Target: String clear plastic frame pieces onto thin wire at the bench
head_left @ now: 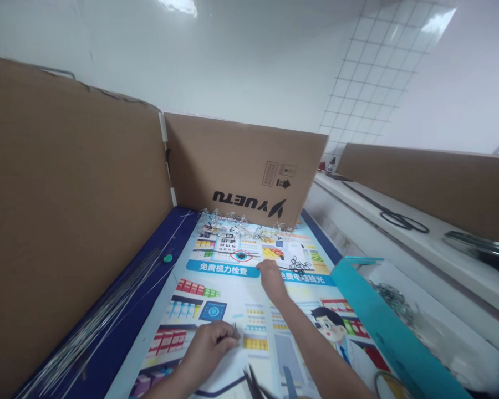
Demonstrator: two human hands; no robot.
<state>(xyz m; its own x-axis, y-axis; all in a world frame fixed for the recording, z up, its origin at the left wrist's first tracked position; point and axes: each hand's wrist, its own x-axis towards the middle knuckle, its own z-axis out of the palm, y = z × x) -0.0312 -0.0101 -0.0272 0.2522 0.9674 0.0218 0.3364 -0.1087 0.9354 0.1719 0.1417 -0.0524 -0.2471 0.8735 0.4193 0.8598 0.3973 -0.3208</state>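
Note:
My left hand (211,346) is low in the middle over the printed poster sheet (233,302). Its fingers are pinched on a small thin metal piece (234,329). My right hand (271,277) reaches further out, with closed fingertips at the sheet just right of the printed eye; whatever they hold is too small to make out. Beyond it lies a small pile of dark rings (300,266). Clear small pieces (241,224) are scattered along the far edge of the sheet. Dark pointed tool tips (253,382) show at the bottom, between my arms.
Long thin wires (103,316) lie on the blue surface at left, near a green piece (167,258). Cardboard panels (241,166) stand left and behind. At right are a teal box (399,327) holding metal pieces and a white ledge with black scissors (403,220).

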